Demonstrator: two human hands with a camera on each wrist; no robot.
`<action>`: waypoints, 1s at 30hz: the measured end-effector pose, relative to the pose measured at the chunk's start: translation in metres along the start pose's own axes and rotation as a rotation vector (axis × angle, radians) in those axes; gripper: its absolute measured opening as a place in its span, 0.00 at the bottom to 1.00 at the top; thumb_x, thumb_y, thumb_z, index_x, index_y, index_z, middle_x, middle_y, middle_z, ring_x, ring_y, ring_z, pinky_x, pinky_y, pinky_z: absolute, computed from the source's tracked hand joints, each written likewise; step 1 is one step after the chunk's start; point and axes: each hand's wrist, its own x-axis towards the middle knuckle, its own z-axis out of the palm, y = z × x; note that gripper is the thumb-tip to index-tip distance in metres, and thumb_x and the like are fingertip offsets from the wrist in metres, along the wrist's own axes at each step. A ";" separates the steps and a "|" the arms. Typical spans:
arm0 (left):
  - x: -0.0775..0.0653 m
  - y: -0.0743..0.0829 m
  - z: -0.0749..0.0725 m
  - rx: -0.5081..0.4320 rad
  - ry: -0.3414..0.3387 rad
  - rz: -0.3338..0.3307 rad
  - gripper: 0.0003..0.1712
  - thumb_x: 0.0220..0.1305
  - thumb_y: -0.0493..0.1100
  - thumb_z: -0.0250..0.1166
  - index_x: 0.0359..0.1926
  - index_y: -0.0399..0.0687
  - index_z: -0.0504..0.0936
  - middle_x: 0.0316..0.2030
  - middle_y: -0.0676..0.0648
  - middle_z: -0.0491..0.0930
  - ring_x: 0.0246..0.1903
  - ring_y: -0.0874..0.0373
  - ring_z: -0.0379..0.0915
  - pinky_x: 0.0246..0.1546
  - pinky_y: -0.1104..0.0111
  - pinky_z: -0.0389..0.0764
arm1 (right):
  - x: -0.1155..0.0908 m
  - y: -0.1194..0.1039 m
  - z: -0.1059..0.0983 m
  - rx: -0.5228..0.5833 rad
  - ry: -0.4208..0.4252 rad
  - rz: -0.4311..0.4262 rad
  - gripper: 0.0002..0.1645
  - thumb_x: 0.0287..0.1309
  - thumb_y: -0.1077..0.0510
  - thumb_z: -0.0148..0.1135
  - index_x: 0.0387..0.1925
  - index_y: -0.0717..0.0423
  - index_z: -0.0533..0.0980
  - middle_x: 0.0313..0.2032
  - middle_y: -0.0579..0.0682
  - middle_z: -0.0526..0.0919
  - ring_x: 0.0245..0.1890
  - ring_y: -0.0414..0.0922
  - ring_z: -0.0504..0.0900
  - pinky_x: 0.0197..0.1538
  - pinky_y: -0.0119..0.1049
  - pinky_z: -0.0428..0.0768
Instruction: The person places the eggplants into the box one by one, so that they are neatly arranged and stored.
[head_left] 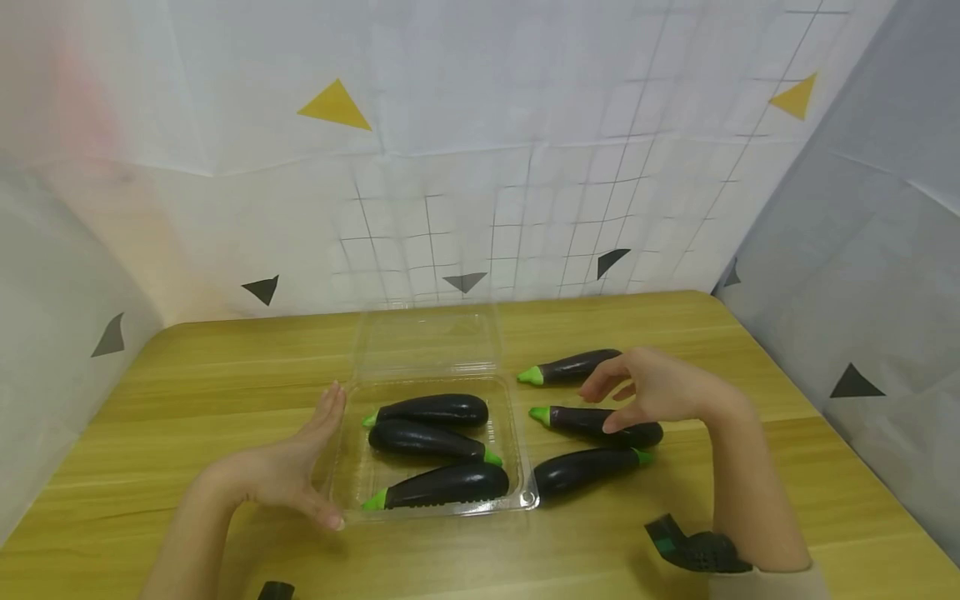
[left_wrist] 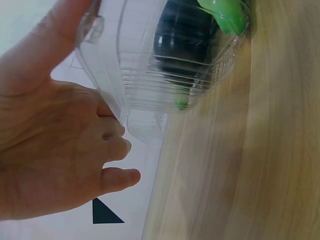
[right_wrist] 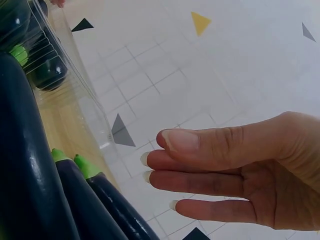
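Note:
A clear plastic clamshell box (head_left: 517, 400) lies with its lid (head_left: 427, 337) folded back, and three dark purple eggplants with green stems sit in it, the nearest eggplant (head_left: 450, 485) along the front wall. At the box's left side my left hand (head_left: 288, 471) is spread, its thumb and fingertips against the rim; the left wrist view shows this hand (left_wrist: 60, 140) beside the clear wall. Right of the box lie three more eggplants: a back one (head_left: 573, 367), a middle one (head_left: 577, 421) and a front one (head_left: 585, 472). Over the back two hovers my right hand (head_left: 660, 387), fingers loosely bent, holding nothing.
The wooden table (head_left: 202, 392) reaches back to a white cloth wall (head_left: 450, 108) marked with grid lines and triangles. Grey side walls (head_left: 862, 275) stand at both sides. A black wrist device (head_left: 701, 550) sits on the right forearm.

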 end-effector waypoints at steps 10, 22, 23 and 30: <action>0.000 0.000 0.000 0.009 -0.001 0.010 0.83 0.40 0.50 0.79 0.70 0.40 0.16 0.68 0.35 0.09 0.67 0.30 0.13 0.60 0.33 0.36 | 0.007 0.011 0.003 -0.053 0.015 0.087 0.19 0.45 0.60 0.76 0.42 0.52 0.81 0.42 0.45 0.82 0.47 0.48 0.79 0.50 0.48 0.80; 0.000 0.000 0.000 0.017 0.002 0.009 0.83 0.40 0.51 0.79 0.70 0.41 0.16 0.68 0.35 0.09 0.67 0.30 0.13 0.61 0.33 0.36 | 0.015 0.025 0.008 -0.131 0.004 0.171 0.21 0.42 0.61 0.77 0.42 0.55 0.81 0.40 0.46 0.82 0.44 0.49 0.80 0.47 0.44 0.80; 0.000 0.000 0.000 0.017 0.003 0.010 0.83 0.40 0.51 0.79 0.70 0.40 0.16 0.68 0.35 0.09 0.67 0.30 0.13 0.61 0.33 0.36 | 0.016 0.026 0.009 -0.144 0.000 0.184 0.22 0.41 0.61 0.77 0.42 0.55 0.80 0.40 0.45 0.82 0.43 0.48 0.79 0.47 0.44 0.79; 0.000 -0.001 0.000 0.010 0.002 0.005 0.83 0.40 0.52 0.79 0.70 0.40 0.16 0.68 0.36 0.09 0.68 0.31 0.13 0.61 0.34 0.35 | 0.021 0.031 0.015 -0.181 -0.031 0.251 0.23 0.39 0.61 0.78 0.41 0.54 0.80 0.37 0.44 0.81 0.40 0.45 0.78 0.46 0.43 0.79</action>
